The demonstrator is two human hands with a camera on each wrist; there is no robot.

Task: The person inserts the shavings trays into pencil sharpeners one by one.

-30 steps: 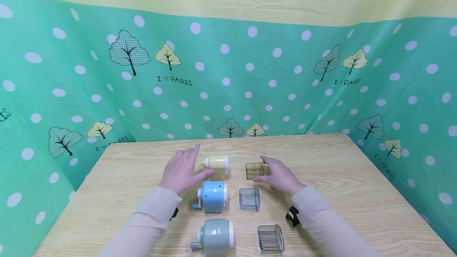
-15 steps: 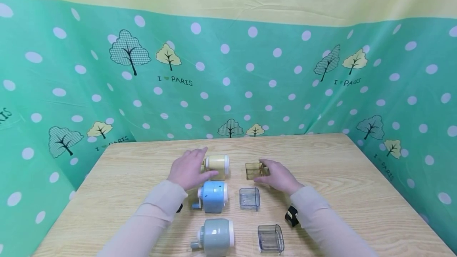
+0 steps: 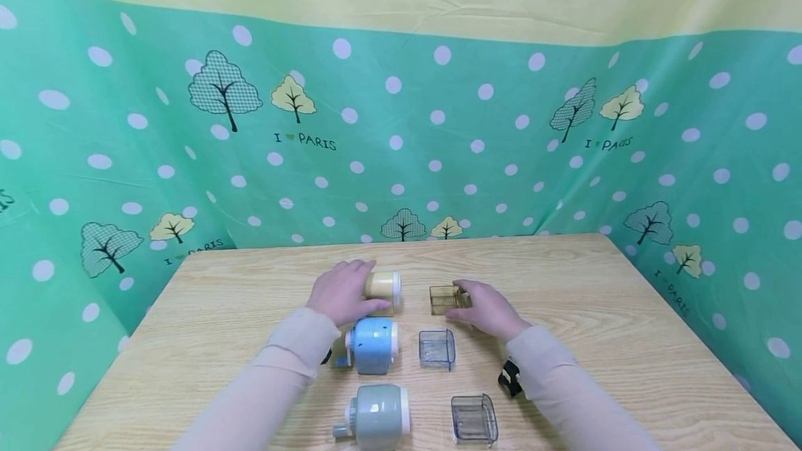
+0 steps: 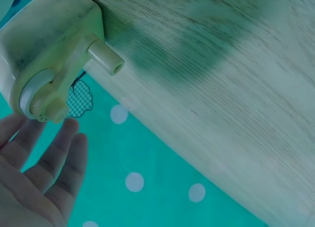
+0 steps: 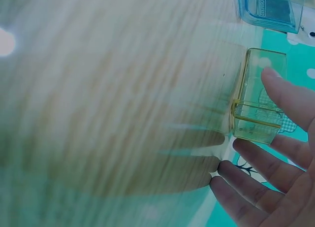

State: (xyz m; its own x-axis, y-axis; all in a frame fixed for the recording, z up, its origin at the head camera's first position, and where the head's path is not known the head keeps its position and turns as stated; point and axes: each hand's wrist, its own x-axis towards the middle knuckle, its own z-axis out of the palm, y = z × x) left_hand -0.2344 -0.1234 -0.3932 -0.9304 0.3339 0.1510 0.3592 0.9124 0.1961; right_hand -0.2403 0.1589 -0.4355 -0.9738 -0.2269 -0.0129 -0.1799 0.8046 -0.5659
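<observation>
A cream-yellow crank pencil sharpener (image 3: 380, 287) lies at the far middle of the table. My left hand (image 3: 343, 294) is around its crank side, thumb along the near side. In the left wrist view the fingers extend beside the sharpener's crank (image 4: 54, 96); contact cannot be made out. To the right, my right hand (image 3: 491, 308) is spread at a clear amber shavings drawer (image 3: 442, 300). In the right wrist view, the thumb overlaps the drawer (image 5: 253, 123) and the fingers lie fairly straight at its end. No firm grip shows.
Nearer stand a blue sharpener (image 3: 374, 345) and a grey-green sharpener (image 3: 379, 415), cranks to the left. Right of them lie a clear bluish drawer (image 3: 436, 348) and a clear grey drawer (image 3: 474, 418). A green dotted curtain (image 3: 401, 138) hangs behind the wooden table (image 3: 551, 270).
My left hand has moved right, onto the cream-yellow sharpener, now covering its crank end. My right hand has shifted slightly toward the amber drawer, then stayed there.
</observation>
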